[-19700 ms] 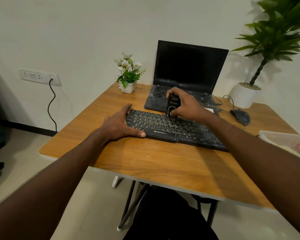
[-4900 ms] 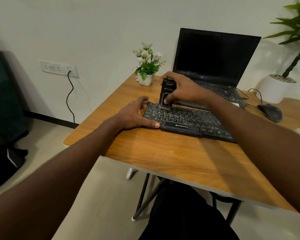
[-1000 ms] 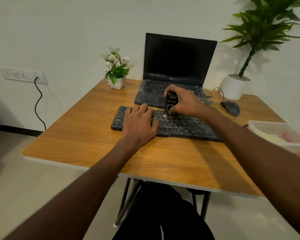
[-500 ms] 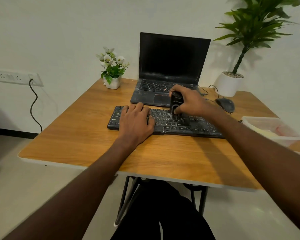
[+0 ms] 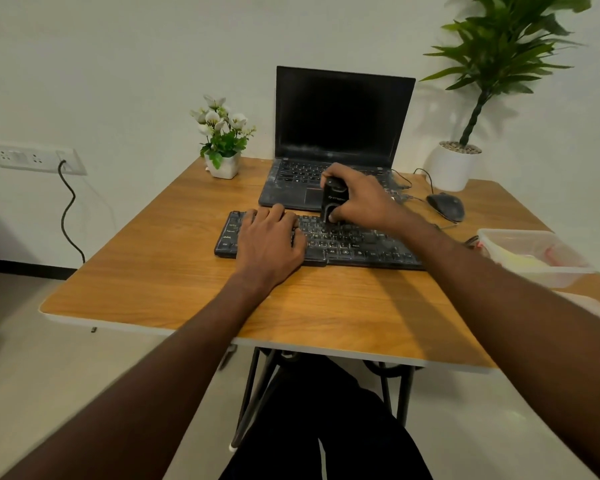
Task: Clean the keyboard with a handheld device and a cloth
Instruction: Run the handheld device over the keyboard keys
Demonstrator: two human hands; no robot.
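Keyboard [image 5: 343, 242] is pressed flat by left hand [image 5: 269, 242] | handheld device [image 5: 333, 202] is gripped upright on keys by right hand [image 5: 364, 202]

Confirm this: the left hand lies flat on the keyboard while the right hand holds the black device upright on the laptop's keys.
Not quite. The head view shows the right hand holding the device upright on the keyboard, not on the laptop behind it. The left hand does lie flat on the keyboard.

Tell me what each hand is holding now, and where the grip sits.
Right hand grips the black handheld cleaner around its upright body. Left hand holds nothing, resting flat on the keyboard.
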